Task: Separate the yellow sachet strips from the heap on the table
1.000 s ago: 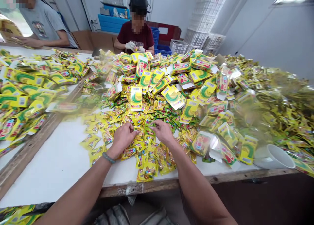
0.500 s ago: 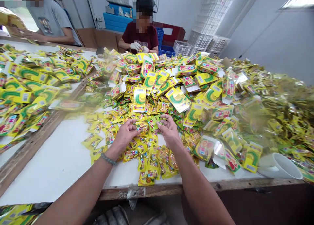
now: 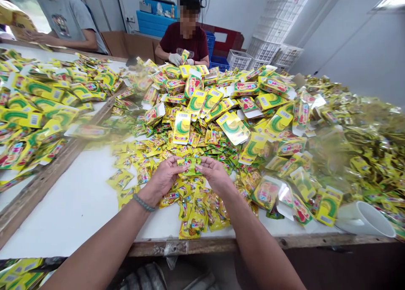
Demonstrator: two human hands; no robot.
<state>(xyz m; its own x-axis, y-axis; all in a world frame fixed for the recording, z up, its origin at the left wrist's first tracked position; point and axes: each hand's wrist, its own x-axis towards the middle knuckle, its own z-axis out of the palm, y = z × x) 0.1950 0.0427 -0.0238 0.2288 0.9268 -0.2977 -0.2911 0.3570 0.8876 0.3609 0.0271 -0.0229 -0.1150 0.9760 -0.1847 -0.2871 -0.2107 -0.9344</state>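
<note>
My left hand point(image 3: 166, 177) and my right hand point(image 3: 213, 174) meet over the near part of a big heap of small yellow-green sachets point(image 3: 190, 205). Both pinch the ends of one small green and yellow sachet point(image 3: 190, 165) held just above the heap. A beaded bracelet point(image 3: 143, 203) sits on my left wrist. Beyond the sachets lie many flat yellow cartons point(image 3: 182, 127) with green arcs and barcodes, piled across the white table point(image 3: 72, 205).
A white bowl point(image 3: 363, 219) lies tipped at the table's near right edge. A wooden strip point(image 3: 47, 176) splits off the left table section, also heaped with cartons. Across the table a person in a dark red shirt point(image 3: 185, 41) handles a carton; another person point(image 3: 68, 20) stands far left. White crates point(image 3: 268, 32) stack behind.
My hands lifted from the heap and drew together, now pinching one sachet between them. The view shifted slightly down and right.
</note>
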